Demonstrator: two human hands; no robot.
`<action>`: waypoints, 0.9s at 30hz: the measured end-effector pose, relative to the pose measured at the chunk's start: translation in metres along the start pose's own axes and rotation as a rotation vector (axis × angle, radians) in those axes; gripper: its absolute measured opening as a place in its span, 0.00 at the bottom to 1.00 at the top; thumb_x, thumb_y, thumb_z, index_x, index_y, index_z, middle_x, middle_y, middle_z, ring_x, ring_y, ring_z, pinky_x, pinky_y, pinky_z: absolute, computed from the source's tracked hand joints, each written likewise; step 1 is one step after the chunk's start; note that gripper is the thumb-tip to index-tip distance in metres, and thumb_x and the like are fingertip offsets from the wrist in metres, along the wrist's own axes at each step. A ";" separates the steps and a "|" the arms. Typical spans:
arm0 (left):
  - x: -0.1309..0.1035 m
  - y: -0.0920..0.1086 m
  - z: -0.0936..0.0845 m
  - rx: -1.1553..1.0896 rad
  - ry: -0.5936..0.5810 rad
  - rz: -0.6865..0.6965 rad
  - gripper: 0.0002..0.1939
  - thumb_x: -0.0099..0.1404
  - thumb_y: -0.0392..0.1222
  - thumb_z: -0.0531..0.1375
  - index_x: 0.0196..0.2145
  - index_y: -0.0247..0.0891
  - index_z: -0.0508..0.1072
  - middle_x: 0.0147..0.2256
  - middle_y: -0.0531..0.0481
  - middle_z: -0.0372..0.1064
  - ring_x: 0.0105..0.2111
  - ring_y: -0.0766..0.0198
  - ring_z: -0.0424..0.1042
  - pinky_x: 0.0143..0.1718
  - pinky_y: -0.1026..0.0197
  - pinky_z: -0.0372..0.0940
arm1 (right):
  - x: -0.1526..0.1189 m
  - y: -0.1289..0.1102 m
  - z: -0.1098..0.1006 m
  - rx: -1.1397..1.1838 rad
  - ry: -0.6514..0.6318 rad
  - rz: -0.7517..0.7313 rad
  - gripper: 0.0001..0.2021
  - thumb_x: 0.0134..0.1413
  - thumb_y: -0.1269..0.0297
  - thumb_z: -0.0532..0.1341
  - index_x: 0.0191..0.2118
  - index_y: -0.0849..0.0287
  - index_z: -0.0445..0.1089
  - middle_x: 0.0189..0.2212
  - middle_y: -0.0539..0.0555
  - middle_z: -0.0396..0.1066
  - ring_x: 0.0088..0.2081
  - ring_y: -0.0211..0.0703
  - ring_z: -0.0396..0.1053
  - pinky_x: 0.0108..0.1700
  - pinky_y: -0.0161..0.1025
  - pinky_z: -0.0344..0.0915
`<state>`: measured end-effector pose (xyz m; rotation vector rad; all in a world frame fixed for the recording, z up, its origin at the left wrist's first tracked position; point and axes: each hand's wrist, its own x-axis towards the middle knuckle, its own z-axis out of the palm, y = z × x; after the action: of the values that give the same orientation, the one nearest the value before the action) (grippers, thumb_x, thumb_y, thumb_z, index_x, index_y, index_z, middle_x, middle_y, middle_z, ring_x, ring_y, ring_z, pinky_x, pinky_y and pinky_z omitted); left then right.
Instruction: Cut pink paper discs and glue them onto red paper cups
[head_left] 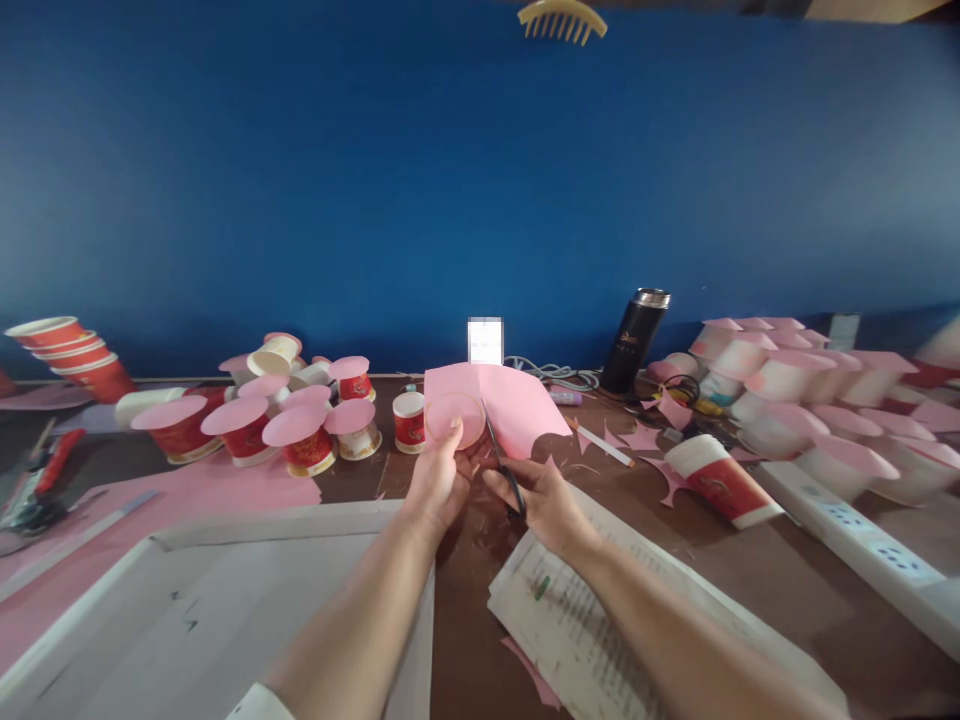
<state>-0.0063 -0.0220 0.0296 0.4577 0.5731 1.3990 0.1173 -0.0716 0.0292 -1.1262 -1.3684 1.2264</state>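
My left hand (441,474) grips a pink paper sheet (525,405) near a circle outlined on its left part, with the thumb on top and the fingers mostly hidden beneath. In my right hand (546,500) is a pair of dark scissors (511,488); their blades point up and away and reach the sheet just right of the circle. Whether the blades are parted is too small to tell. Just left of the sheet stands a small red and white paper cup (409,422).
Several cups topped with pink discs (302,430) stand left, and several pink-topped pale cups (795,375) crowd the right. A black flask (636,342), a lying cup (724,480) and a power strip (862,535) are right. Printed papers (570,600) and a white board (247,610) lie in front.
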 end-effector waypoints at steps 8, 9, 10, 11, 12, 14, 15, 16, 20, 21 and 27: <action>-0.002 0.000 0.001 0.060 0.065 0.086 0.11 0.60 0.37 0.62 0.42 0.34 0.70 0.39 0.44 0.73 0.38 0.61 0.75 0.45 0.55 0.69 | -0.002 -0.003 -0.002 0.026 -0.037 -0.025 0.20 0.48 0.49 0.65 0.39 0.62 0.75 0.22 0.48 0.60 0.25 0.34 0.54 0.26 0.33 0.52; -0.003 0.000 0.002 0.063 0.066 0.089 0.11 0.60 0.37 0.62 0.42 0.35 0.71 0.40 0.44 0.73 0.39 0.60 0.75 0.46 0.55 0.69 | -0.002 -0.003 -0.002 0.029 -0.042 -0.038 0.20 0.49 0.49 0.64 0.39 0.62 0.75 0.22 0.48 0.61 0.24 0.34 0.54 0.26 0.33 0.52; -0.004 0.000 0.003 0.064 0.070 0.091 0.11 0.60 0.36 0.62 0.42 0.35 0.71 0.41 0.44 0.73 0.40 0.59 0.74 0.46 0.55 0.69 | -0.002 -0.002 -0.002 0.036 -0.047 -0.048 0.20 0.49 0.49 0.64 0.40 0.62 0.75 0.21 0.48 0.61 0.24 0.34 0.55 0.25 0.33 0.52; -0.005 0.000 0.004 0.064 0.078 0.091 0.11 0.60 0.36 0.62 0.42 0.35 0.71 0.42 0.43 0.73 0.42 0.58 0.74 0.46 0.55 0.69 | -0.002 -0.001 -0.002 0.049 -0.051 -0.052 0.21 0.49 0.49 0.64 0.42 0.62 0.74 0.21 0.48 0.61 0.24 0.34 0.55 0.25 0.33 0.53; -0.005 0.001 0.006 0.063 0.088 0.090 0.11 0.60 0.36 0.62 0.41 0.35 0.71 0.42 0.43 0.72 0.43 0.57 0.73 0.47 0.54 0.69 | -0.002 -0.001 -0.002 0.068 -0.056 -0.053 0.22 0.49 0.49 0.64 0.44 0.61 0.73 0.21 0.48 0.61 0.24 0.34 0.55 0.25 0.33 0.53; -0.007 0.002 0.008 0.065 0.109 0.089 0.11 0.60 0.35 0.62 0.41 0.35 0.70 0.43 0.42 0.72 0.44 0.55 0.73 0.48 0.54 0.69 | -0.002 -0.001 -0.001 0.108 -0.070 -0.058 0.23 0.49 0.49 0.64 0.47 0.60 0.71 0.21 0.47 0.62 0.23 0.34 0.56 0.25 0.33 0.54; -0.007 0.002 0.009 0.068 0.115 0.088 0.11 0.60 0.35 0.62 0.42 0.34 0.70 0.43 0.42 0.72 0.44 0.55 0.73 0.48 0.53 0.69 | -0.002 -0.001 -0.001 0.121 -0.078 -0.058 0.24 0.50 0.49 0.64 0.48 0.60 0.70 0.21 0.47 0.62 0.23 0.34 0.57 0.26 0.33 0.54; -0.008 0.003 0.010 0.071 0.118 0.085 0.11 0.60 0.35 0.62 0.42 0.34 0.70 0.43 0.41 0.72 0.45 0.55 0.73 0.48 0.52 0.69 | -0.002 -0.001 -0.001 0.127 -0.085 -0.057 0.24 0.50 0.49 0.64 0.49 0.60 0.70 0.21 0.47 0.62 0.23 0.34 0.57 0.26 0.34 0.55; -0.007 0.003 0.010 0.074 0.127 0.070 0.14 0.60 0.35 0.61 0.45 0.33 0.69 0.45 0.40 0.72 0.46 0.54 0.72 0.49 0.52 0.68 | -0.003 -0.002 0.001 0.130 -0.098 -0.062 0.27 0.52 0.50 0.63 0.55 0.58 0.66 0.20 0.47 0.62 0.23 0.35 0.58 0.26 0.34 0.56; -0.007 0.002 0.010 0.073 0.127 0.069 0.14 0.60 0.35 0.61 0.45 0.33 0.69 0.45 0.39 0.71 0.47 0.53 0.72 0.49 0.52 0.68 | -0.003 -0.002 0.001 0.131 -0.102 -0.063 0.27 0.52 0.50 0.62 0.56 0.58 0.65 0.20 0.46 0.61 0.23 0.35 0.58 0.26 0.34 0.56; -0.008 0.002 0.009 0.101 0.134 0.062 0.15 0.60 0.35 0.62 0.46 0.34 0.69 0.49 0.40 0.69 0.46 0.54 0.72 0.49 0.54 0.68 | -0.004 -0.001 0.005 0.128 -0.065 -0.062 0.29 0.53 0.52 0.62 0.58 0.56 0.61 0.24 0.47 0.64 0.25 0.34 0.58 0.26 0.32 0.57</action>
<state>-0.0029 -0.0291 0.0382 0.4686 0.7462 1.4719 0.1133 -0.0763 0.0292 -0.9559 -1.3429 1.2966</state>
